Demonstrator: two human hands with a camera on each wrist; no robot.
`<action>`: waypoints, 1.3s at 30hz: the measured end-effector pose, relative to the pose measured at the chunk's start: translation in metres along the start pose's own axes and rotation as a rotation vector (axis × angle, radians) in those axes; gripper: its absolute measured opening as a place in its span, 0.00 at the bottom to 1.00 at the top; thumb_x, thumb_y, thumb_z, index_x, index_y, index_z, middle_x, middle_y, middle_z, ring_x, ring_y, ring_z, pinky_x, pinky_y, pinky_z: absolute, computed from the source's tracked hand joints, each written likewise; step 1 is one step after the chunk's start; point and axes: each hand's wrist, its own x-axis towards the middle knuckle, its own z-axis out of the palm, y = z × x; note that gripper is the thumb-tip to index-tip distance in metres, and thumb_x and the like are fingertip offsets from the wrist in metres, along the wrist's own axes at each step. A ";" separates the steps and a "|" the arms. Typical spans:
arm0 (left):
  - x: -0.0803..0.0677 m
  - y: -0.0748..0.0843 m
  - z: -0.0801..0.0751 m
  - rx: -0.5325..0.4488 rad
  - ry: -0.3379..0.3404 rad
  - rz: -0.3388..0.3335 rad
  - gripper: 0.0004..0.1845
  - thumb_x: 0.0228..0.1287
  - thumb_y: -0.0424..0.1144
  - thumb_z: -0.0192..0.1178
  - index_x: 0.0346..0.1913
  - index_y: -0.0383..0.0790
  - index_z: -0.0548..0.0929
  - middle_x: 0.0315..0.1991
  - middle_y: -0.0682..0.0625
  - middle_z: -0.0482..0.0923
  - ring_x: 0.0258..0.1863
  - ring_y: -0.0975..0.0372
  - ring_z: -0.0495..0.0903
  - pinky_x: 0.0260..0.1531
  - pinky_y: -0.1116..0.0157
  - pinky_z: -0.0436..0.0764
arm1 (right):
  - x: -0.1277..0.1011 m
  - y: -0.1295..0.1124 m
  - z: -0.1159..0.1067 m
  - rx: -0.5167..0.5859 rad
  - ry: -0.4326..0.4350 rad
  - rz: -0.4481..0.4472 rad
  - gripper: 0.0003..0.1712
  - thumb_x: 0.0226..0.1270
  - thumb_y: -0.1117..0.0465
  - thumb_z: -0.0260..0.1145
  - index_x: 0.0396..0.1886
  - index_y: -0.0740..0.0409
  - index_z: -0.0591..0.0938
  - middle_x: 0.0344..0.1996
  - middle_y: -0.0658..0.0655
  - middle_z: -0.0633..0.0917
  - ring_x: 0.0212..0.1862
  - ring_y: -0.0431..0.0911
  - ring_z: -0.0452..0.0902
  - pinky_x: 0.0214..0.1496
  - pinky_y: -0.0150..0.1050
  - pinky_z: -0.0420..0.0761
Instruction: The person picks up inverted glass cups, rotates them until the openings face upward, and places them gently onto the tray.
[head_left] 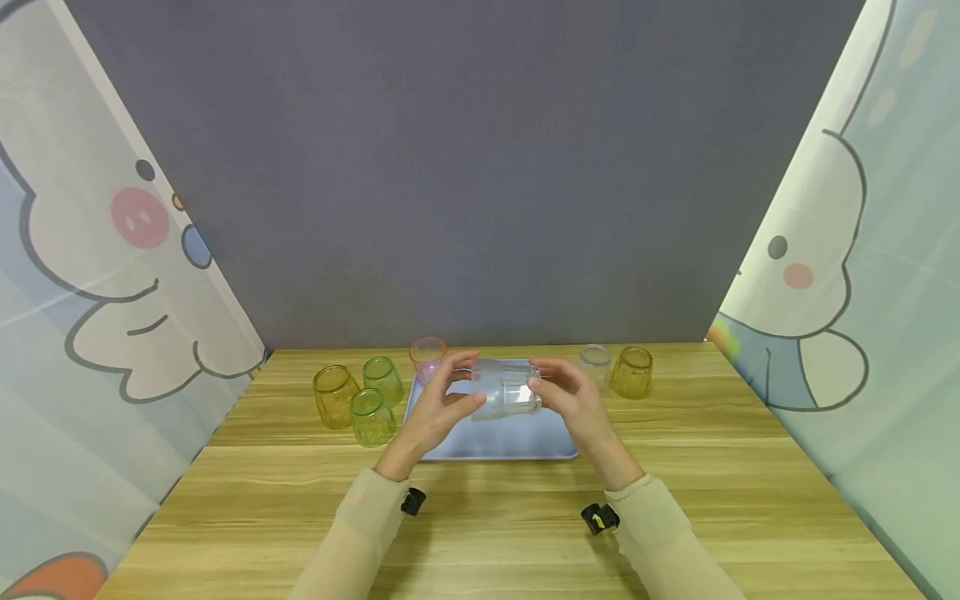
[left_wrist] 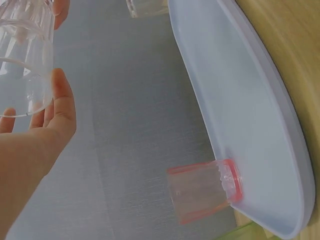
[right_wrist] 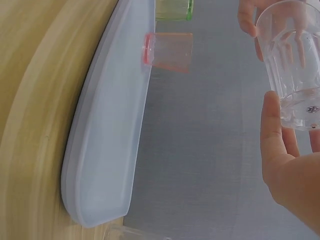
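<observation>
The left hand and right hand pinch a clear cup sideways between them, just below the head view's centre, over the pale tray; either grip slipping on smooth sides could drop it.

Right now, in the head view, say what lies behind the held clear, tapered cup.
Behind the clear cup lies a pale blue rectangular tray, partly seen through it; the left hand and right hand hide parts.
</observation>
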 end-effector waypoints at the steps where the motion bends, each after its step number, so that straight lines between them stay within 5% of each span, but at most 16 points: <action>1: 0.000 0.000 0.000 0.001 0.001 0.001 0.34 0.70 0.42 0.64 0.74 0.38 0.65 0.67 0.35 0.64 0.65 0.41 0.66 0.53 0.59 0.79 | 0.000 0.000 0.000 0.001 -0.002 0.006 0.23 0.68 0.67 0.65 0.61 0.72 0.77 0.49 0.59 0.80 0.47 0.45 0.80 0.48 0.40 0.85; 9: 0.001 0.002 -0.004 0.002 0.007 -0.026 0.31 0.69 0.40 0.64 0.72 0.37 0.67 0.67 0.36 0.65 0.66 0.36 0.64 0.54 0.58 0.78 | 0.001 -0.002 0.000 0.012 -0.044 0.047 0.25 0.69 0.66 0.65 0.62 0.72 0.75 0.55 0.66 0.78 0.51 0.47 0.79 0.50 0.41 0.84; 18: 0.001 0.005 -0.007 0.003 0.003 -0.039 0.31 0.70 0.41 0.63 0.72 0.38 0.67 0.68 0.35 0.64 0.67 0.40 0.65 0.56 0.46 0.75 | 0.003 -0.009 -0.001 -0.007 -0.085 0.054 0.26 0.69 0.66 0.65 0.63 0.72 0.74 0.53 0.65 0.79 0.49 0.46 0.79 0.50 0.41 0.84; 39: 0.001 0.012 -0.013 0.008 0.015 -0.064 0.31 0.70 0.41 0.64 0.72 0.41 0.67 0.70 0.40 0.65 0.68 0.44 0.66 0.60 0.46 0.74 | 0.008 -0.021 -0.006 -0.098 -0.181 0.009 0.25 0.72 0.65 0.64 0.65 0.70 0.73 0.58 0.68 0.77 0.52 0.48 0.80 0.52 0.43 0.85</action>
